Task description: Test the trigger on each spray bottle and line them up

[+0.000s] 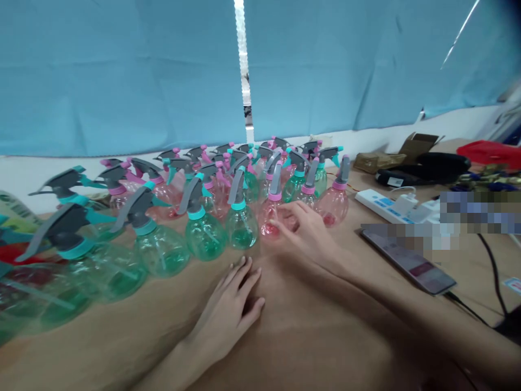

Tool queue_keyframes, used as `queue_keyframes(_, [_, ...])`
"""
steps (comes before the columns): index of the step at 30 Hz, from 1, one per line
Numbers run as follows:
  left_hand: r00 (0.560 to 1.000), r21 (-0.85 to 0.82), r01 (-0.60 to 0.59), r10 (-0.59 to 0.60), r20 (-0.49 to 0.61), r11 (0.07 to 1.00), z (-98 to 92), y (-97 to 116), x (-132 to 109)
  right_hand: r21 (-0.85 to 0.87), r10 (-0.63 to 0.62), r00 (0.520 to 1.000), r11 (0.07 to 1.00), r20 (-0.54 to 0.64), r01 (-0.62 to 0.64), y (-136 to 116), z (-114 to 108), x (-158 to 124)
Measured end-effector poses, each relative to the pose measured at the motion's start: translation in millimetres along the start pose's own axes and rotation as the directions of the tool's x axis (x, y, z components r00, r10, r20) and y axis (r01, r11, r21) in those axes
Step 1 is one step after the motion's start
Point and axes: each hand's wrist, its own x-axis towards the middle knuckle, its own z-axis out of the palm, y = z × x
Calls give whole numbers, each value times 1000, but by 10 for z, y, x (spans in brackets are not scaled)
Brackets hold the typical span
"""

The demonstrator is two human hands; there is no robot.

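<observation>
My left hand [228, 309] lies flat on the brown table [309, 336], fingers stretched out and holding nothing. Just beyond it stands a green spray bottle [241, 222] with a grey trigger and teal collar. My right hand [303, 228] reaches forward, fingers spread and curled, its fingertips touching the side of a pink spray bottle [272, 214] with a pink collar. Several more green and pink spray bottles [163, 217] crowd the table to the left and behind.
A smartphone [409, 262] lies to the right of my right arm, with a cable running off it. Behind it is a white power strip [386, 206], a black case [431, 165] and cardboard boxes. Blue curtains [122, 70] hang behind.
</observation>
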Motion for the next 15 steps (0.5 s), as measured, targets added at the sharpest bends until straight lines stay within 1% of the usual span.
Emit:
queue_keyframes(3, [1000, 10, -9, 9, -6, 1000, 2, -8, 3, -61, 42, 998, 997, -56, -45, 128, -121, 18])
queue_keyframes(5, [1000, 12, -10, 10, -19, 1000, 9, -17, 1, -74, 65, 996, 995, -55, -69, 150, -114, 55])
queue_keyframes(9, [998, 5, -12, 12, -56, 1000, 30, -39, -4, -124, 137, 990, 982, -33, -140, 117, 38, 148])
queue_keyframes(12, [999, 24, -6, 7, -37, 1000, 33, -47, -5, -157, 196, 980, 967, -32, -198, 97, 163, 217])
queue_keyframes(15, [1000, 31, -2, 3, -30, 1000, 30, -48, -4, -138, 204, 979, 969, -26, -205, 105, 245, 281])
